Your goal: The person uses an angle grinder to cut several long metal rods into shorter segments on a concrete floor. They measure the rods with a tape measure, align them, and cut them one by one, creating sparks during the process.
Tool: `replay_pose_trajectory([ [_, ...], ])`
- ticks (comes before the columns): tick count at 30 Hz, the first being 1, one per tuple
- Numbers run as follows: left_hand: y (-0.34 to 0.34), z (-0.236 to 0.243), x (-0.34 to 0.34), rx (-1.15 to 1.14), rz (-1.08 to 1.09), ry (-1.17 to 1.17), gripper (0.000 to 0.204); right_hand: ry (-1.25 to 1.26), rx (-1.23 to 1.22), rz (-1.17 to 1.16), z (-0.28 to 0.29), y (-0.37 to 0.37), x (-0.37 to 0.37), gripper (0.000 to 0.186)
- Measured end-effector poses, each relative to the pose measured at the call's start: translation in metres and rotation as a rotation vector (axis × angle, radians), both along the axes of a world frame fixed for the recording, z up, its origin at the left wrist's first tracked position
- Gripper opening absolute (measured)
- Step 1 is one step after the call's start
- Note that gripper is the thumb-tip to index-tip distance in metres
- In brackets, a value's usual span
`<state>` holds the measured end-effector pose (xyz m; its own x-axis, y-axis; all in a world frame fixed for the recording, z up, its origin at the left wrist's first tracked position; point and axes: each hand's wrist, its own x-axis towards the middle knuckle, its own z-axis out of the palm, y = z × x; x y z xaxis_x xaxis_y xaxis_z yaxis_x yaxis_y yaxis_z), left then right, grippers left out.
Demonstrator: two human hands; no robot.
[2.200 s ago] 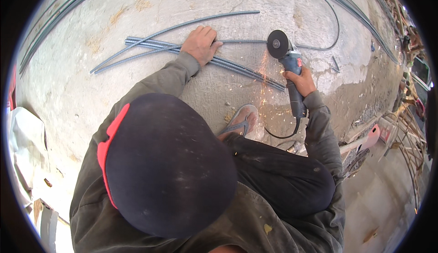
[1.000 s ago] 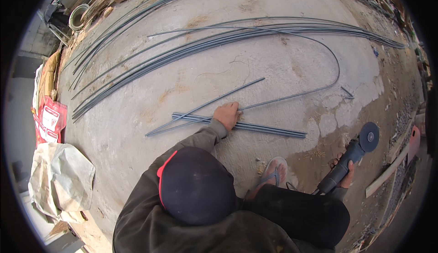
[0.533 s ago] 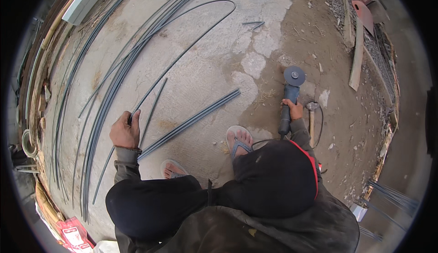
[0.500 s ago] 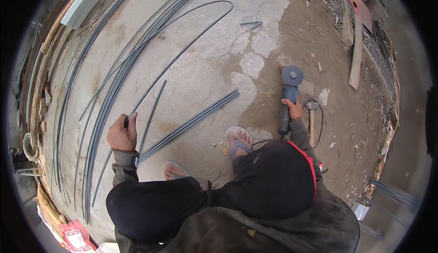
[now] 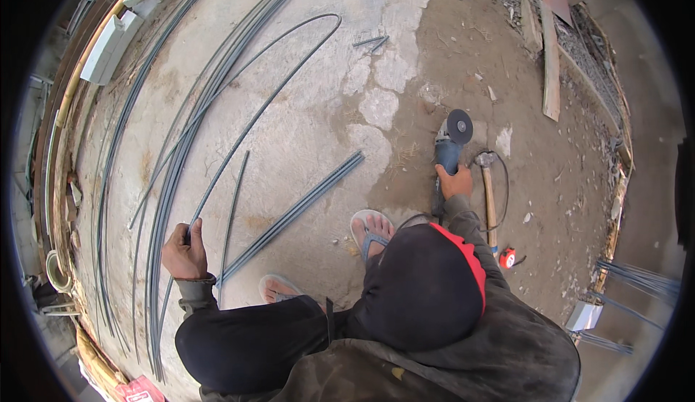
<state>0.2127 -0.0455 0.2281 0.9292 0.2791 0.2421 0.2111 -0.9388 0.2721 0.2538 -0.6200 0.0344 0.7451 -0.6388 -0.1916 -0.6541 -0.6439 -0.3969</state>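
My left hand [image 5: 186, 251] is closed round a long steel rebar rod [image 5: 255, 115], whose far part bends back in a hairpin loop over the concrete. In my right hand [image 5: 455, 182] is a blue angle grinder [image 5: 447, 154], held by its body over the dirt. Its dark cutting disc [image 5: 460, 126] points away from me, apart from any rod. Between my hands a bundle of cut rebar [image 5: 297, 210] lies slantwise, with one shorter rod [image 5: 235, 210] beside it. To the right of the grinder lies a hammer [image 5: 490, 192] with a wooden handle.
Long rebar rods [image 5: 190, 130] run along the concrete slab [image 5: 311, 112] on the left. Two short offcuts [image 5: 372, 43] lie farther off. A red tape measure [image 5: 507, 258] rests near my right knee. Planks [image 5: 550, 61] edge the gravel, and white blocks [image 5: 112, 45] stand far left.
The grinder has rolled in my right hand, so its disc is tilted and more of its head shows. My left hand still holds the rod. The whole view has shifted slightly.
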Motion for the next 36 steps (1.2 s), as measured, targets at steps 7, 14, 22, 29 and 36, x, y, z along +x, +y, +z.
replay_pose_trajectory([
  [7, 0.006, 0.014, -0.01, 0.097, -0.04, -0.037, 0.038, -0.001, 0.027, 0.034, 0.001, 0.005, -0.015, 0.082],
  [14, 0.016, 0.043, -0.029, 0.169, -0.102, -0.141, 0.031, -0.587, -0.191, 0.367, 0.088, 0.047, 0.002, 0.068],
  [22, 0.024, 0.115, -0.033, 0.182, -0.169, -0.279, 0.027, -0.926, -0.399, 1.585, 0.274, 0.223, 0.199, 0.064],
  [29, 0.051, 0.126, -0.066, 0.144, 0.086, -0.389, 0.028, -1.237, -0.473, 1.736, 0.351, 0.315, 0.237, 0.053],
  [36, 0.056, 0.138, -0.08, 0.019, 0.266, -0.437, 0.038, -1.38, -0.418, 1.623, 0.368, 0.364, 0.227, 0.053],
])
